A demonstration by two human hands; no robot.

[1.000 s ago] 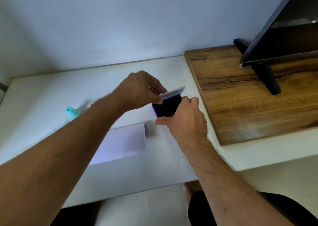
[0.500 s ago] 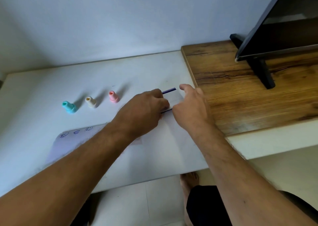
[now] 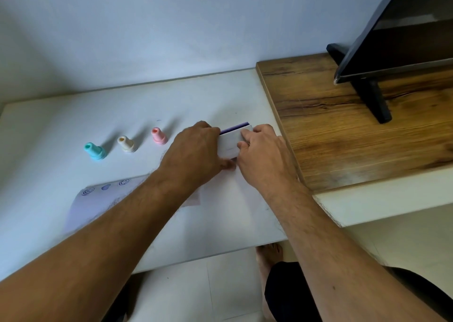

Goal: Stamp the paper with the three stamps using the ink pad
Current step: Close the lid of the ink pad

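Three small stamps stand in a row on the white table: a teal stamp (image 3: 95,151), a cream stamp (image 3: 126,144) and a pink stamp (image 3: 159,136). In front of them lies the paper (image 3: 98,199) with three purple prints along its far edge. To the right sits the ink pad (image 3: 230,143), its white lid almost down, a purple sliver showing at the back. My left hand (image 3: 196,155) grips the pad's left side. My right hand (image 3: 262,155) holds its right side, with fingers on the lid.
A raised wooden board (image 3: 343,125) lies right of the pad and carries a black monitor (image 3: 402,27) on a stand. The wall runs behind the table (image 3: 49,125). My bare foot (image 3: 269,255) shows on the tiled floor below the front edge.
The ink pad was tilted up and open a second ago; now it lies on the table with its lid nearly down. My left arm has shifted, uncovering the stamps and the printed paper.
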